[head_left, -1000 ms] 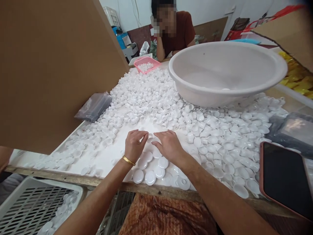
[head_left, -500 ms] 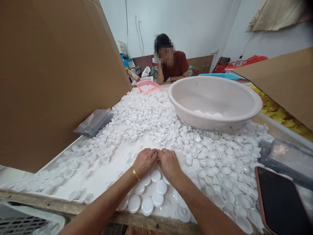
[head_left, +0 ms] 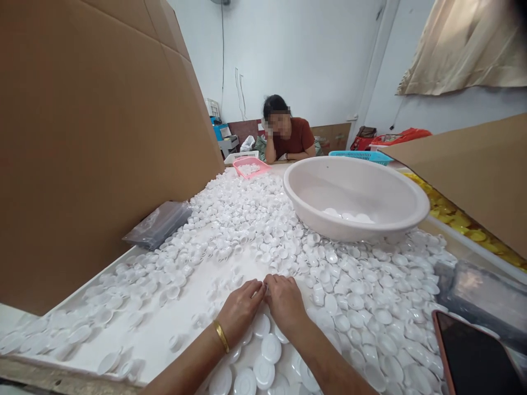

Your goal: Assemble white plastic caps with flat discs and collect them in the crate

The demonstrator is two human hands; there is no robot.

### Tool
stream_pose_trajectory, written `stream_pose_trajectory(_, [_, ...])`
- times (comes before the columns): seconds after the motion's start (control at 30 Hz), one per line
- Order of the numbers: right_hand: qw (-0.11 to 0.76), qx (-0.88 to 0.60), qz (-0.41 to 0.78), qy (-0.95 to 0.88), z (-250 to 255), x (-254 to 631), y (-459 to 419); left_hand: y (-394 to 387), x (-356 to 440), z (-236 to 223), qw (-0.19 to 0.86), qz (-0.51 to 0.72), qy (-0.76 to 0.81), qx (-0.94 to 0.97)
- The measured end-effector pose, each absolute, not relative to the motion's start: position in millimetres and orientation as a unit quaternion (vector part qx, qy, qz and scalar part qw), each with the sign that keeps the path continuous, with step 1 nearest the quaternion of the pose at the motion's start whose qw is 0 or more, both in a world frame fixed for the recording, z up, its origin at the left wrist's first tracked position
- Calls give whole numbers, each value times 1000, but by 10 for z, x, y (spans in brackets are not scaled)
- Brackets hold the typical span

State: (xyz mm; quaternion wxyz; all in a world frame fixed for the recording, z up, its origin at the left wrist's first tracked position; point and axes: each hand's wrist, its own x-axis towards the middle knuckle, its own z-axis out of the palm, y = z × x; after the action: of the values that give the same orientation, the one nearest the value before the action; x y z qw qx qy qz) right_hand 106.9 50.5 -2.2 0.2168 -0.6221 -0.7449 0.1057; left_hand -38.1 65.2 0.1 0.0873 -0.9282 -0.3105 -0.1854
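Observation:
My left hand, with a gold bangle at its wrist, and my right hand meet at the fingertips above the middle of the table. Both have their fingers curled in a pinch. Whatever sits between them is hidden by the fingers, apart from a hint of something small and pale. Below my wrists lie several round white plastic saucers. Ahead of my hands spreads a heap of small white plastic pieces, many of them cup-shaped.
A large whitish basin with a few white pieces inside stands on the heap. A tall cardboard box walls off the left. A phone and a plastic packet lie at right. Across the table sits a person near a pink basket.
The view has tilted up, so everything sits lower in the picture. My hands stay together at the fingertips. The co-worker's hand seen by the box edge is gone from view.

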Motion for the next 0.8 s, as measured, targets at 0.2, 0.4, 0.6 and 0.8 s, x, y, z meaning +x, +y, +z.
stream_pose_trajectory(0.2, [230, -585, 113, -769, 29, 1106, 434, 508, -462, -76, 65, -190, -352, -914])
stream_pose_trajectory(0.4, [199, -594, 99, -773, 30, 1007, 422, 460, -410, 24, 6, -181, -367, -912])
stream_pose_trajectory(0.6, [183, -586, 90, -784, 53, 1004, 407, 443, -377, -51, -27, -210, -382, -900])
stream_pose_trajectory(0.8, [243, -576, 117, -772, -14, 1073, 341, 415, -347, -6, -58, -207, -413, -885])
